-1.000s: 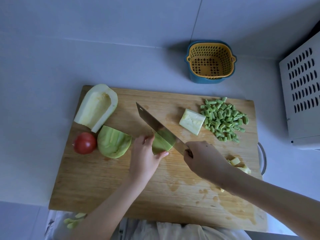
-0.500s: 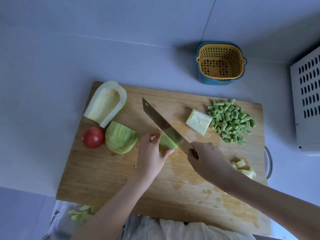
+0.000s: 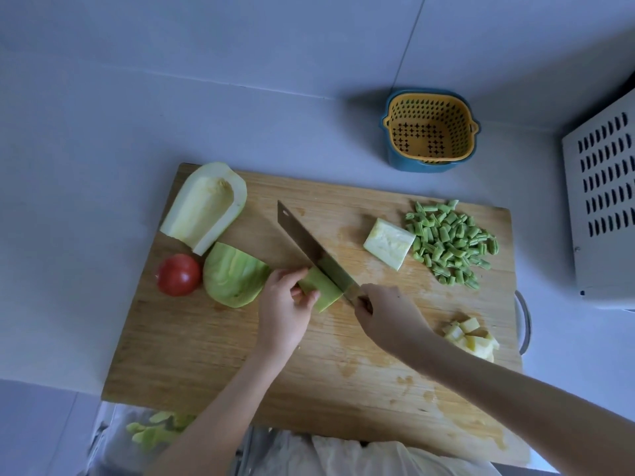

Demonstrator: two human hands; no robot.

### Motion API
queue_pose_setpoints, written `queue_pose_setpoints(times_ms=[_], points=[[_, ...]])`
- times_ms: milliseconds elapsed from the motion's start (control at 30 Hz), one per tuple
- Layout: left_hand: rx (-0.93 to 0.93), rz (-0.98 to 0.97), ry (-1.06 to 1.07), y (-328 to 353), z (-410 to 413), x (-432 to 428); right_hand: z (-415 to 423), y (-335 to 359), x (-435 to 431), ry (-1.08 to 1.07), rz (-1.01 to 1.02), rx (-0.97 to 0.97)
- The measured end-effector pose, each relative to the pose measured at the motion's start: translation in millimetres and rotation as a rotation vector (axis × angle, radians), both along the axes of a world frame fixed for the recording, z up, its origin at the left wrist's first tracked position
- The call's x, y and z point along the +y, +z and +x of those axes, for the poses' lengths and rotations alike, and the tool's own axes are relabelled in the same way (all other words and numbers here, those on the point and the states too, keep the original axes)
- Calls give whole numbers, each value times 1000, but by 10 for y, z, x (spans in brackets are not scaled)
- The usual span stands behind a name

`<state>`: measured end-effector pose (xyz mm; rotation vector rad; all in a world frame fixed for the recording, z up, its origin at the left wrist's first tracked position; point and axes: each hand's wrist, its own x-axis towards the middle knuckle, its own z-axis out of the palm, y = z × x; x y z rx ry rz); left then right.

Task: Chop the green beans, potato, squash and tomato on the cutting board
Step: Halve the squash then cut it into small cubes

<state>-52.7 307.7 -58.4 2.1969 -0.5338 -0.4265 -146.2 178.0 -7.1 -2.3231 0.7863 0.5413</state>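
At the middle of the cutting board point(image 3: 206, 355), the left hand point(image 3: 281, 314) is pinching a green squash piece point(image 3: 321, 291) while the right hand point(image 3: 388, 317) is gripping the knife point(image 3: 309, 249) by its handle, blade resting on that piece. Chopped green beans point(image 3: 450, 242) are sitting far right, potato cubes point(image 3: 470, 338) near right, and the tomato point(image 3: 178, 274) left, beside 2 bigger squash pieces point(image 3: 233, 274).

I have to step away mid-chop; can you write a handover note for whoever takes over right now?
Left grip holds a squash strip on the cutting board; right grip holds the knife, blade against that strip.
Done: green beans chopped, far right; potato diced, near right.
Left to cut: this strip, scooped squash half, green-skinned squash piece, pale squash chunk, whole tomato.
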Motion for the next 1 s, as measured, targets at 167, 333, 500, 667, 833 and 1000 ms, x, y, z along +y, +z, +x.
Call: queue_pose_setpoints(times_ms=[167, 333, 500, 667, 833, 1000], points=[[102, -36, 142, -42, 22, -1, -126, 198, -49, -12, -7, -86], [80, -42, 142, -53, 30, -12, -91, 270, 8, 62, -24, 1], [86, -35, 112, -93, 95, 9, 28, 178, 22, 71, -49, 60], [102, -58, 100, -126, 134, 10, 75, 6, 118, 18, -41, 52], [149, -103, 136, -169, 111, 6, -38, 79, 35, -69, 46, -20], [89, -139, 136, -176, 62, 26, -108, 221, 73, -17, 14, -9]])
